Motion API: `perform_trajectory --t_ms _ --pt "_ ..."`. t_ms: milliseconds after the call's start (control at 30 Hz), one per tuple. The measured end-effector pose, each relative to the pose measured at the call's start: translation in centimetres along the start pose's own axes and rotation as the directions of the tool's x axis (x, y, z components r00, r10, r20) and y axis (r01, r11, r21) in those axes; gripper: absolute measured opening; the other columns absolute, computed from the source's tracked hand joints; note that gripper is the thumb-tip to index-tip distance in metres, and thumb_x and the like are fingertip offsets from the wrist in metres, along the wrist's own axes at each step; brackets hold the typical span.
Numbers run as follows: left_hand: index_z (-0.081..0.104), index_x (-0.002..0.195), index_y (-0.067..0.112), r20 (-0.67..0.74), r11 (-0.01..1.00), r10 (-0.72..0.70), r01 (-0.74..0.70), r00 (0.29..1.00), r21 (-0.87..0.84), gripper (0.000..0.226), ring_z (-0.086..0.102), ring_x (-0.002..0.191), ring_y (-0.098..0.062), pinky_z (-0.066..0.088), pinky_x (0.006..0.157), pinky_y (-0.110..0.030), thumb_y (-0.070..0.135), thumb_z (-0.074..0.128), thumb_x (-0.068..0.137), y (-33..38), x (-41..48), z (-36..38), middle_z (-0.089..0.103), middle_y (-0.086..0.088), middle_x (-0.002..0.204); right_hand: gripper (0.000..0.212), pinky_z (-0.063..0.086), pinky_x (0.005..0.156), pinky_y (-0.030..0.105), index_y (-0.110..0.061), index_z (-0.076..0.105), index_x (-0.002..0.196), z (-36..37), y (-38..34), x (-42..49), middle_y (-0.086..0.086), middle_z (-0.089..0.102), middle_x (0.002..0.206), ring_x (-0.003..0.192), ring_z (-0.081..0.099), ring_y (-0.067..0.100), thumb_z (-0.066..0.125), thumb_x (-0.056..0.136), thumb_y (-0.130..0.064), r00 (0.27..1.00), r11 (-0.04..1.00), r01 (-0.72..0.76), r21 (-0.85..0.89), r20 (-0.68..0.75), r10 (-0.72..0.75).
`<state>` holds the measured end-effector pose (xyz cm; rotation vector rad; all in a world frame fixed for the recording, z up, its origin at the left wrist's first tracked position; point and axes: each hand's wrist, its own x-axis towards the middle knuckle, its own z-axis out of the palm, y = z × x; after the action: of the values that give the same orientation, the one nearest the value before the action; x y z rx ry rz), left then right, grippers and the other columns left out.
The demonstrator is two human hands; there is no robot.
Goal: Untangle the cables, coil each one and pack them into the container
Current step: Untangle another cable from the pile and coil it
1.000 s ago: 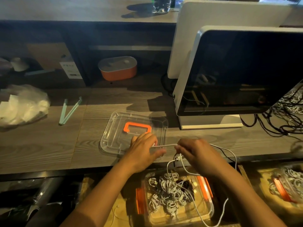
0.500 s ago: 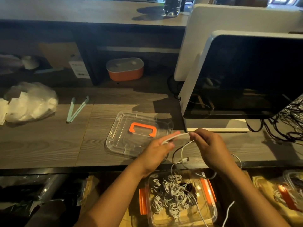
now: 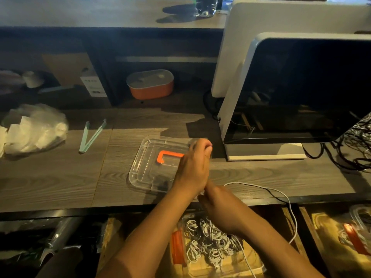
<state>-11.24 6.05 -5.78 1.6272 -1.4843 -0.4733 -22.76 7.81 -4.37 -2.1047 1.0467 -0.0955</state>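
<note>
- where a grey wood-grain desk [image 3: 60, 177] crosses the middle of the frame, a clear lid [image 3: 146, 173] with an orange handle [image 3: 168, 155] lies flat at centre.
- the left hand [image 3: 192, 169] is over the lid's right side, its fingers curled at the top and blurred; whether they grasp anything cannot be told.
- the right hand [image 3: 222, 211] is just below, at the desk's front edge, touching the left wrist; its fingertips are hidden, so its grip cannot be told.
- a white cable [image 3: 281, 194] leaves the spot where the hands meet, arcs right across the desk and drops over the front edge.
- under the desk, lower centre, an open container [image 3: 177, 247] with orange latches holds many coiled cables [image 3: 206, 241].
- a dark monitor [image 3: 301, 87] stands on the desk at right, with a white screen back [image 3: 281, 17] behind it and a cable tangle [image 3: 359, 141] at the far right.
- in the dim shelf recess behind the desk sits an orange box [image 3: 150, 91] with a grey top.
- a higher counter [image 3: 80, 11] runs along the top of the frame.
- at left lie a crumpled plastic bag [image 3: 34, 129] and pale green tongs [image 3: 92, 135], spread in a v.
</note>
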Motion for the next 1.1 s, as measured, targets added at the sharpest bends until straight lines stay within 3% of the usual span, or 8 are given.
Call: perform_trajectory --t_ms 167,367,533,600,700,867,1000,1100 --pt "0.053 0.109 0.013 0.134 0.907 -0.154 0.086 0.979 0.412 0.034 0.045 0.092 -0.015 0.032 0.073 -0.025 0.035 0.029 0.1 -2.5 0.7 -1.9 0.046 -0.005 0.109 0.015 0.043 0.062 0.017 -0.027 0.059 0.102 -3.1 0.8 -0.8 -0.013 0.056 0.08 0.069 0.053 -0.002 0.045 0.098 -0.028 1.0 0.994 -0.014 -0.11 0.016 0.016" --pt "0.05 0.1 0.024 0.329 0.862 -0.132 -0.055 0.935 0.504 0.085 0.047 0.089 -0.013 0.035 0.071 -0.029 0.089 0.009 0.064 -2.8 -0.7 -1.9 0.045 0.004 0.099 0.016 0.048 0.066 0.027 -0.039 0.053 0.083 -6.1 1.9 -0.8 -0.009 0.06 0.078 0.073 0.055 0.004 0.051 0.093 -0.028 0.977 0.999 -0.031 -0.015 -0.212 0.027" --pt "0.057 0.112 0.023 0.337 0.803 -0.187 -0.054 0.923 0.594 0.039 0.059 0.092 -0.017 0.049 0.077 -0.034 0.053 0.048 0.089 -3.4 -1.7 -1.3 0.061 0.003 0.101 0.012 0.048 0.067 0.026 -0.035 0.058 0.084 -7.6 2.0 -0.7 -0.009 0.061 0.08 0.076 0.057 0.005 0.055 0.091 -0.025 0.954 0.997 -0.062 0.036 -0.291 0.07" --pt "0.062 0.109 0.02 0.391 0.884 -0.24 0.033 0.888 0.466 0.021 0.06 0.08 -0.018 0.05 0.067 -0.031 0.027 0.047 0.095 -3.3 -2.0 -1.3 0.063 -0.002 0.091 0.007 0.049 0.068 0.027 -0.03 0.063 0.087 -7.4 2.2 -0.2 -0.009 0.062 0.08 0.077 0.057 0.005 0.057 0.09 -0.026 0.945 0.996 -0.071 0.049 -0.316 0.083" --pt "0.061 0.114 0.028 0.481 0.953 -0.28 0.301 0.831 0.036 0.033 0.059 0.085 -0.015 0.045 0.069 -0.022 0.008 0.042 0.096 -2.7 -2.0 -1.9 0.063 0.002 0.095 0.008 0.048 0.064 0.027 -0.026 0.065 0.086 -6.6 3.3 0.8 -0.005 0.063 0.079 0.075 0.057 0.009 0.058 0.09 -0.027 0.903 0.979 -0.125 0.163 -0.39 0.18" --pt "0.052 0.119 0.03 0.474 0.552 -0.164 0.478 0.865 -0.683 0.039 0.047 0.124 -0.002 0.035 0.107 -0.024 0.003 0.036 0.097 0.5 -1.9 -1.9 0.059 0.014 0.121 0.021 0.041 0.058 0.021 -0.026 0.063 0.08 -3.1 3.9 1.8 -0.001 0.063 0.076 0.065 0.054 0.008 0.049 0.095 -0.03 0.919 0.893 -0.226 0.389 -0.22 0.328" --pt "0.054 0.113 0.031 0.32 0.497 -0.247 0.403 0.915 -0.768 0.036 0.057 0.112 -0.005 0.04 0.099 -0.025 0.006 0.033 0.098 1.7 -0.8 -1.2 0.067 0.002 0.102 0.029 0.042 0.06 0.017 -0.025 0.058 0.078 -0.6 2.2 1.7 -0.007 0.061 0.073 0.065 0.056 0.003 0.04 0.1 -0.032 0.973 0.979 -0.16 0.128 -0.148 0.178" --pt "0.056 0.102 0.028 0.115 0.741 -0.284 0.294 0.952 -0.604 0.03 0.055 0.069 0.0 0.044 0.068 -0.02 0.006 0.036 0.098 2.2 -0.1 0.1 0.055 0.002 0.077 0.024 0.044 0.063 0.03 -0.022 0.056 0.078 0.5 1.0 1.4 -0.001 0.059 0.075 0.068 0.056 0.015 0.044 0.098 -0.024 0.991 0.993 -0.117 0.023 -0.062 0.119"
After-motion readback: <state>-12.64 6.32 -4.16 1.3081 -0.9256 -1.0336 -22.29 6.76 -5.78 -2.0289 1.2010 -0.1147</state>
